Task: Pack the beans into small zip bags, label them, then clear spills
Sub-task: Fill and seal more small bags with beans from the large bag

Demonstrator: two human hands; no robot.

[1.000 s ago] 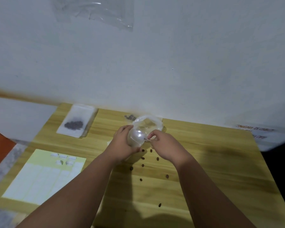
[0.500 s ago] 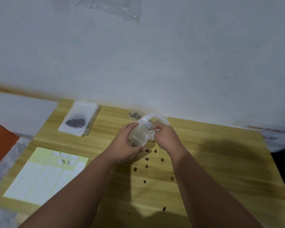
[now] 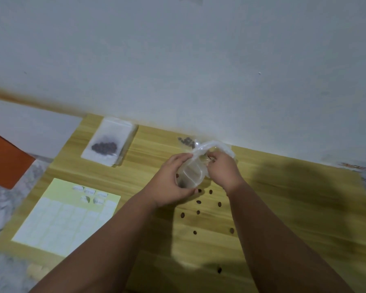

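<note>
Both hands meet over the far middle of the wooden table [image 3: 294, 208], close to the white wall [image 3: 178, 60]. The left hand [image 3: 169, 185] has its fingers and thumb curled round the lower part of a clear plastic bag [image 3: 193, 172], held just above the tabletop. The right hand [image 3: 223, 171] pinches the bag's crumpled upper edge; its fingertips are tucked behind the plastic and hard to make out. Whether any beans are inside the bag cannot be told through the glare, and its zip strip is not readable.

Loose beans [image 3: 198, 201] lie scattered on the wood just below the hands and between the forearms, with one further bean near the bottom edge. A small dark heap of beans [image 3: 186, 141] sits at the wall, partly hidden behind the bag.

At the far left corner lies a filled zip bag [image 3: 109, 142], flat, with a dark cluster of beans in it. Nearer on the left is a label sheet [image 3: 66, 216], with a few labels lifted near its top. An orange shape [image 3: 4, 159] is cut off at the left edge, and a printed paper [image 3: 359, 168] at the right edge is blurred beyond reading
</note>
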